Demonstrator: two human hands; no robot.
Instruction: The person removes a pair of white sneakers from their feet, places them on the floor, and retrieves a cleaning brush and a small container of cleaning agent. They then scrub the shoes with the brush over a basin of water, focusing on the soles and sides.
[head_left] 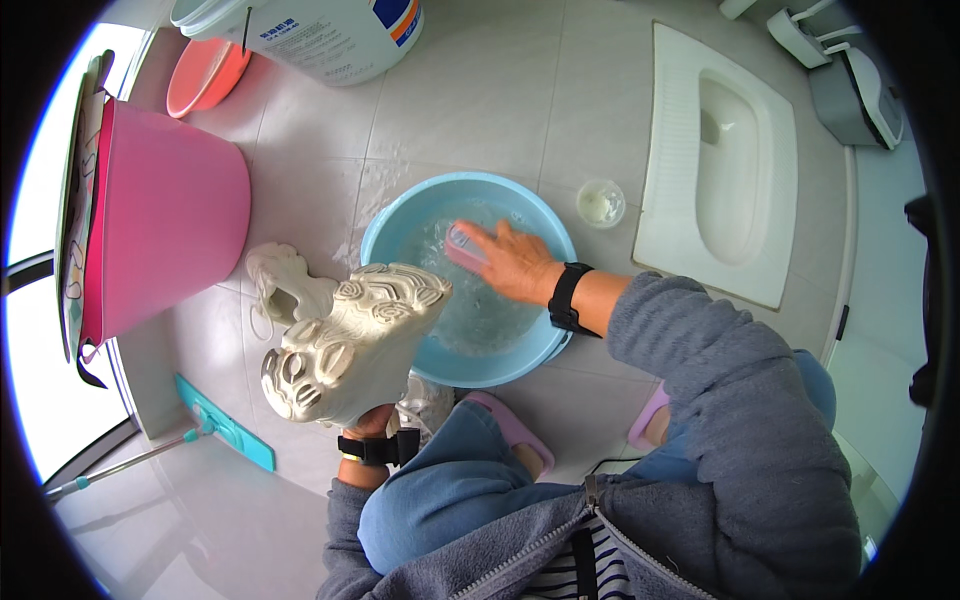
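A white shoe (352,345) with a chunky patterned sole is gripped by my left hand (374,421), its sole turned up over the left rim of a round blue basin (556,226). The shoe hides most of that hand's fingers. Inside the basin, soapy-looking water (490,325) lies under my right hand (518,262), which is closed on a pink scrub brush (463,246). The brush is at or just above the water; I cannot tell which. A second pale shoe (283,280) rests on the floor behind the held one. Another shoe (428,404) shows partly below it.
To the left stand a large pink tub (175,215) and a turquoise flat mop (235,428). A white bucket (340,45) and an orange basin (205,75) are farther back. Right of the blue basin sit a small clear cup (601,204) and a squat toilet (655,215).
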